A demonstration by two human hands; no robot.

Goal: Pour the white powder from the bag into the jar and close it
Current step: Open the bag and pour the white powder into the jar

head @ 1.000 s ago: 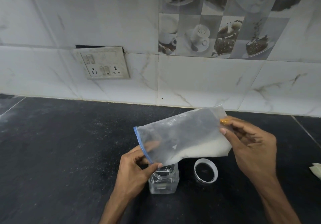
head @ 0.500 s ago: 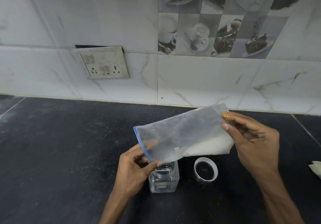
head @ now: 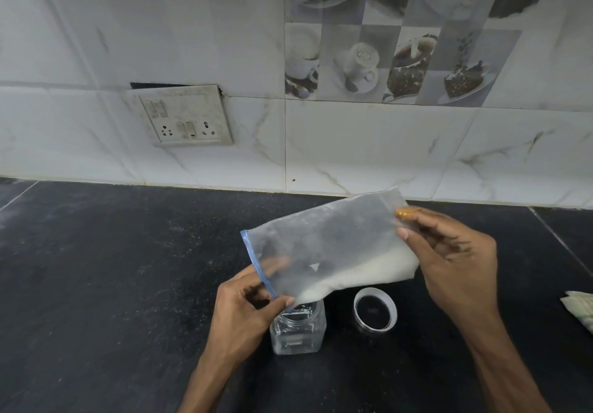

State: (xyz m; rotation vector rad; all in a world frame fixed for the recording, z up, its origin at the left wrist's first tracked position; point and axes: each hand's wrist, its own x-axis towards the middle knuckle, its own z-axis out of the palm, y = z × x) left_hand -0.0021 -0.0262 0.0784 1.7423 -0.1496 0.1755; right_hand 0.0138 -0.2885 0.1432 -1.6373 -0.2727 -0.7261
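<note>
A clear zip bag (head: 327,246) with a blue strip at its mouth hangs tilted over the counter, white powder lying along its lower edge. My left hand (head: 247,310) pinches the bag's mouth end just above the open clear jar (head: 298,332). My right hand (head: 449,258) pinches the raised bottom end of the bag. The jar's white-rimmed lid (head: 374,308) lies on the counter right of the jar, inside facing up. A few white grains show at the jar's mouth.
The dark stone counter (head: 112,284) runs to a white tiled wall with a switch and socket plate (head: 184,117). A pale folded packet (head: 580,310) lies at the right edge of the counter.
The powder has slid further down the bag toward its mouth. My right hand has lifted the bag's bottom end slightly.
</note>
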